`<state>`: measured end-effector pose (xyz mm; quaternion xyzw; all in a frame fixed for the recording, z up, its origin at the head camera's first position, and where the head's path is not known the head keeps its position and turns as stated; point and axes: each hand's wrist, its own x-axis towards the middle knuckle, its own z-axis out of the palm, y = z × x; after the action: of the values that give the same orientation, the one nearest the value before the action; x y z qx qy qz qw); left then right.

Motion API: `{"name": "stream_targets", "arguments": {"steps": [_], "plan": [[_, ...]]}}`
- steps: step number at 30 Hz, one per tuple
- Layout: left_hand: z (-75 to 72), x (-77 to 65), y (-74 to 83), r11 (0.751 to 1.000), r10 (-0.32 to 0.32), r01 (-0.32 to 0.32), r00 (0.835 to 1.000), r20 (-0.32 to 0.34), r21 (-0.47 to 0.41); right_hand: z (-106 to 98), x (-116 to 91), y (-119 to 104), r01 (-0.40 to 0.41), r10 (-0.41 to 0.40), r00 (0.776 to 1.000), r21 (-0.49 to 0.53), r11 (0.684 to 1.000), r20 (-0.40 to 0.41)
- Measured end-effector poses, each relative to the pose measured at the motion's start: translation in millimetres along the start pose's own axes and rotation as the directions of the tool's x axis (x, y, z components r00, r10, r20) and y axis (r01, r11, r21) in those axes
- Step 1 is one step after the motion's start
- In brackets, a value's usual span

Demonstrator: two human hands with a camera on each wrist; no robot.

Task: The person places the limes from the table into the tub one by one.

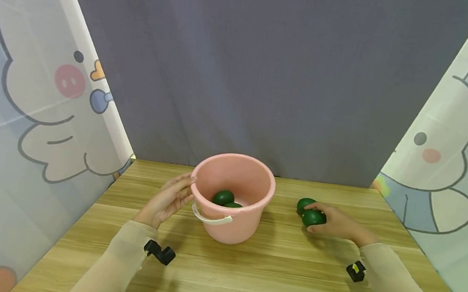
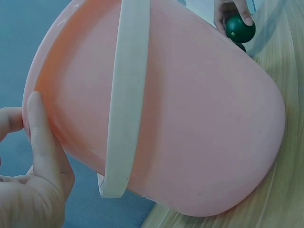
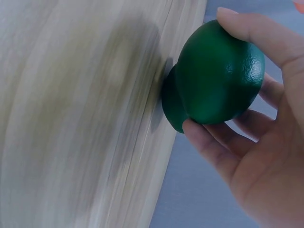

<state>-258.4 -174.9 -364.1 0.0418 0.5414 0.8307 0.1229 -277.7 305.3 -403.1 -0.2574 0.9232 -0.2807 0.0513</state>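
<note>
Left hand (image 1: 166, 201) pinches the pink bucket's rim (image 1: 270, 193); right hand (image 1: 337, 222) pinches a green fruit (image 1: 312, 218), desk (image 1: 277, 275) room between, right edge beyond

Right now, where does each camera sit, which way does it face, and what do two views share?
Head: worn on the head, facing forward and down at the pink bucket and table; left hand, right hand and sleeves show.
Left wrist: worn there, facing the bucket's side and white handle; left hand near, right hand beyond.
Right wrist: worn there, facing the held green fruit; only the right hand shows.
Shared: head and left wrist both show the bucket and both hands.
</note>
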Motion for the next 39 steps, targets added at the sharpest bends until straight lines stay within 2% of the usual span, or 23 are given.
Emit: {"name": "stream_targets", "arguments": {"steps": [8,15,28,39], "plan": [[-0.5,-0.4,0.4,1.0,0.003,-0.003,1.0,-0.003,0.004,-2,2,-3,0.023,-0.023,1.0,0.015,1.0,-0.013],[-0.7,-0.6,-1.0,1.0,0.026,-0.026,1.0,-0.001,-0.007,-4,2,-9,0.047,-0.049,0.997,-0.036,0.998,-0.059],[-0.8,-0.4,-1.0,1.0,0.018,-0.019,1.0,-0.015,-0.009,-6,2,-21,0.112,-0.12,0.985,-0.072,0.991,-0.121],[-0.9,0.0,-0.6,1.0,0.015,-0.015,1.0,-0.016,-0.013,-6,4,-29,0.157,-0.161,0.972,-0.04,0.987,-0.169]]}}
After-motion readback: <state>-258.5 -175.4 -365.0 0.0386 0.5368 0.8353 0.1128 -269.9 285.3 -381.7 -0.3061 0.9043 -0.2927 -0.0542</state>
